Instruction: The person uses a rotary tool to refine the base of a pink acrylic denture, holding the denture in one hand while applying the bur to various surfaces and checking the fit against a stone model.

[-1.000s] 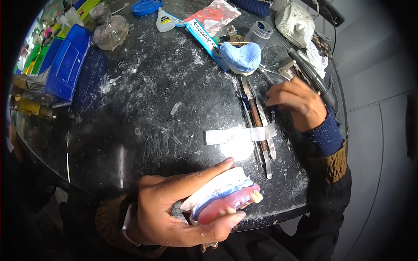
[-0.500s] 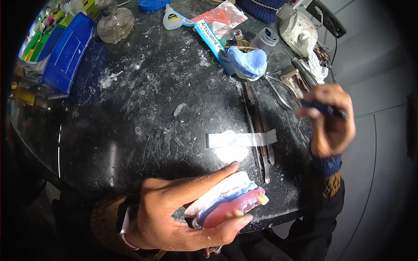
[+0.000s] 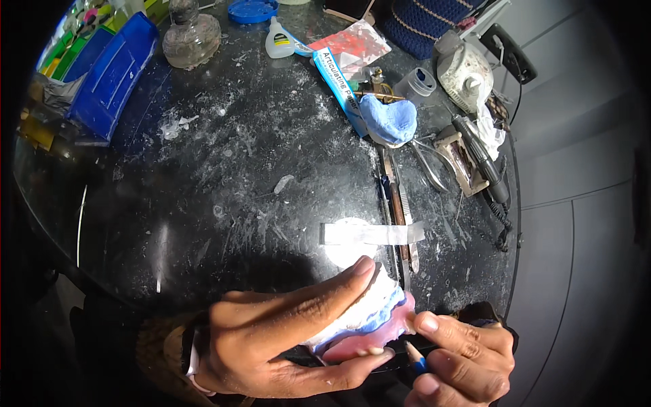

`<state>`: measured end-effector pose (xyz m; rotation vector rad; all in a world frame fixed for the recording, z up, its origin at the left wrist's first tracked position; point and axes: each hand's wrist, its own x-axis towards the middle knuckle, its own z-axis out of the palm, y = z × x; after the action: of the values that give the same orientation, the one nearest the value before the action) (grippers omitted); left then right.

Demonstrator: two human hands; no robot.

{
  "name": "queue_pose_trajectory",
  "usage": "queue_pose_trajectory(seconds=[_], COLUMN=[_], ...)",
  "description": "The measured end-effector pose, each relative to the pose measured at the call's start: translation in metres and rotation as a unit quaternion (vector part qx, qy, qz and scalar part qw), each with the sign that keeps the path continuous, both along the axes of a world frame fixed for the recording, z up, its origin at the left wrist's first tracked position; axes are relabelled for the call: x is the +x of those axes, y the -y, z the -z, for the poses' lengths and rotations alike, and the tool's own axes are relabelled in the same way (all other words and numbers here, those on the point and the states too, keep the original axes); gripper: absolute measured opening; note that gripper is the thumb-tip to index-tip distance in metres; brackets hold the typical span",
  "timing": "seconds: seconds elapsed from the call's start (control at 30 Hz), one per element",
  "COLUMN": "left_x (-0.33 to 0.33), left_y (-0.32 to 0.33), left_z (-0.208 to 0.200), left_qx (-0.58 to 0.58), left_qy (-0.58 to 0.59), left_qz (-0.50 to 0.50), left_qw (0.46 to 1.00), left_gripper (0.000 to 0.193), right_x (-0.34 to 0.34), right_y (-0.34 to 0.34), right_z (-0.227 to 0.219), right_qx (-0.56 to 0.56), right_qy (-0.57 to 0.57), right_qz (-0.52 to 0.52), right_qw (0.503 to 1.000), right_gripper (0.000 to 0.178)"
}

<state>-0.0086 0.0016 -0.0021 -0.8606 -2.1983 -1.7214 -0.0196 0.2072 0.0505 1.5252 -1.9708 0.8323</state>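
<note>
My left hand is closed round a dental cast of white and blue plaster, thumb above and fingers below. Pink wax with a few pale teeth covers the cast's near side. At its right end, my right hand holds a blue pencil between its fingers, the sharpened tip pointing up toward the wax. The right index fingertip is at the wax edge; whether it presses there I cannot tell. Just beyond the cast, a clear strip lies across several slim hand tools.
Farther back stand a blue-topped cast, a long blue-and-white box, a small bottle and a glass burner. A blue bin is at far left. Pliers and a dark handpiece lie right.
My right hand has come down and left with the pencil, from above the table's right side to the cast. The left hand keeps its hold on the cast. The view has shifted slightly.
</note>
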Motion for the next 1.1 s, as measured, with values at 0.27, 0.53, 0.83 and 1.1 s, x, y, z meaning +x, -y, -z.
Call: queue_pose_trajectory(seconds=[0.27, 0.53, 0.83, 1.1], left_x=[0.001, 0.002, 0.003, 0.010], left_y=[0.004, -0.003, 0.004, 0.015], left_z=[-0.003, -0.010, -0.003, -0.012], left_qx=[0.004, 0.014, -0.026, -0.132], left_qy=[-0.002, 0.004, -0.083, -0.240], left_qz=[0.000, -0.022, -0.002, -0.040], left_qw=[1.000, 1.000, 0.996, 0.961], left_gripper=[0.067, 0.055, 0.079, 0.043], right_x=[0.004, 0.006, 0.000, 0.010], right_y=[-0.005, -0.001, -0.001, -0.012], right_z=[0.000, -0.012, -0.009, -0.007], right_qx=[0.066, -0.055, -0.095, -0.065], right_qy=[-0.031, 0.208, 0.251, 0.181], right_qz=[0.011, 0.000, -0.090, -0.106], right_qw=[0.997, 0.977, 0.959, 0.976], right_gripper=[0.016, 0.018, 0.019, 0.018])
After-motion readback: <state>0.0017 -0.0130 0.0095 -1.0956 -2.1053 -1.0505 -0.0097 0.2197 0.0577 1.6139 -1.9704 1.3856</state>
